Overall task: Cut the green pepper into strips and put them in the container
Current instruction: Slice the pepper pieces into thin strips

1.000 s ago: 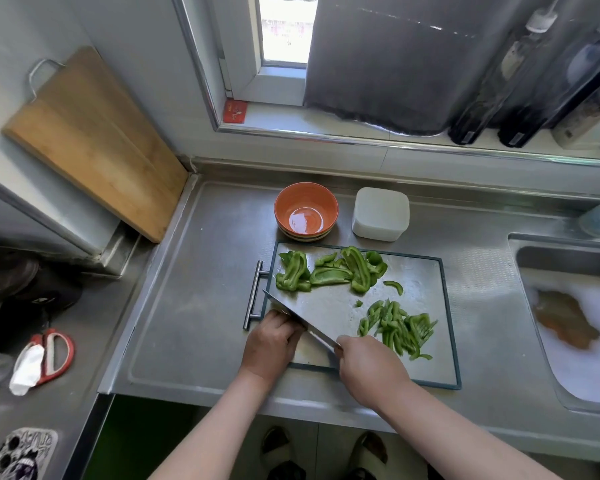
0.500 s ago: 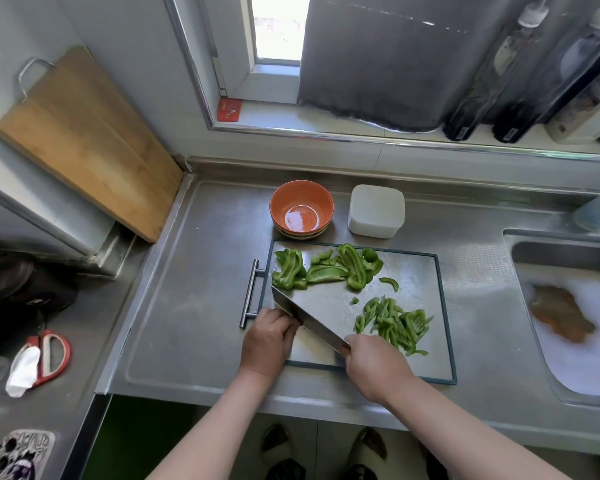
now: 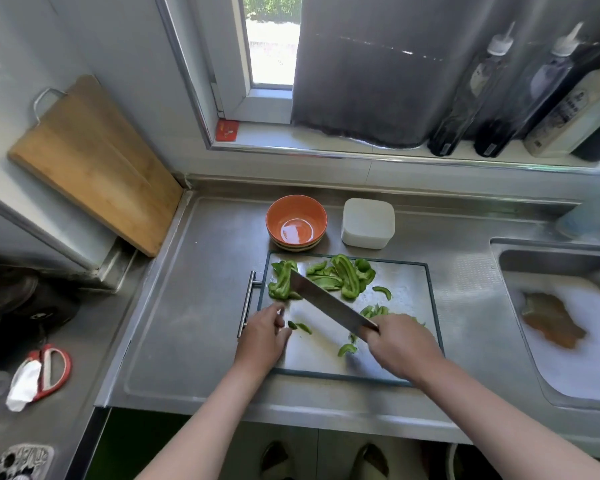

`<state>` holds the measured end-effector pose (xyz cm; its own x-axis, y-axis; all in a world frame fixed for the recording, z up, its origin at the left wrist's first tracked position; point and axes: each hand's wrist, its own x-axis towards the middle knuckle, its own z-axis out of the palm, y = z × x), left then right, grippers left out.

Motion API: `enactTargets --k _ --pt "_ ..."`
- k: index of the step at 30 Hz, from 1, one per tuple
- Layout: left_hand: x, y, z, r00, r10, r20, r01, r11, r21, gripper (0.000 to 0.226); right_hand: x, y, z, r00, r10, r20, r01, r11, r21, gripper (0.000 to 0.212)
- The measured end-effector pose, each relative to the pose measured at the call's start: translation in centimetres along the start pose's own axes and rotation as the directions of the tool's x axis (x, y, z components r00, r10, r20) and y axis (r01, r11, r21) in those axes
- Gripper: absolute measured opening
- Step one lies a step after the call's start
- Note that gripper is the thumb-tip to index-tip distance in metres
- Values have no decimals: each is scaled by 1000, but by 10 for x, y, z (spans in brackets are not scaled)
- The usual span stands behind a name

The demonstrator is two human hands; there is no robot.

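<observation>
A steel cutting board with a dark rim lies on the counter. Large green pepper pieces lie along its back edge, one more at the back left. My right hand grips the handle of a cleaver, whose blade slants up-left over those pieces. Cut strips are partly hidden behind that hand; others lie near the front. My left hand rests at the board's left edge, fingers loosely curled beside a small strip. An orange bowl stands behind the board.
A white lidded box sits right of the bowl. A sink with foamy water lies to the right. A wooden board leans against the left wall. Red scissors lie at far left. Bottles line the windowsill.
The cleaver has lifted off the board's front and swung back-left over the uncut pieces. My left hand has come off the blade. A few strips now lie on the front of the board.
</observation>
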<state>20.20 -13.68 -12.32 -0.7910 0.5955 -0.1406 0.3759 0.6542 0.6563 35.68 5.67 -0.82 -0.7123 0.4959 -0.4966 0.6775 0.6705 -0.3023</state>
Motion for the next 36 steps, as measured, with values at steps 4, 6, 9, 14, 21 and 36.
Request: enactTargets --k 4,6,9,14,21,36 --pt "7 21 8 995 51 90 -55 998 43 37 6 11 -6 997 45 -68 -42 998 42 33" --pt "11 33 15 989 53 137 -58 998 34 29 5 18 -9 994 62 -89 -56 997 59 36" --pt "12 59 33 978 61 200 -68 997 24 23 4 33 -14 987 95 -127 -84 993 85 38" --pt "25 106 60 921 111 373 -150 986 78 32 5 61 -22 964 183 -190 -156 976 150 37" --pt "73 140 48 870 59 489 -188 957 219 39 13 89 -31 958 201 -206 -157 965 212 35" --pt "102 177 99 856 318 409 -509 663 549 25 24 110 -40 952 228 -203 -170 948 267 37"
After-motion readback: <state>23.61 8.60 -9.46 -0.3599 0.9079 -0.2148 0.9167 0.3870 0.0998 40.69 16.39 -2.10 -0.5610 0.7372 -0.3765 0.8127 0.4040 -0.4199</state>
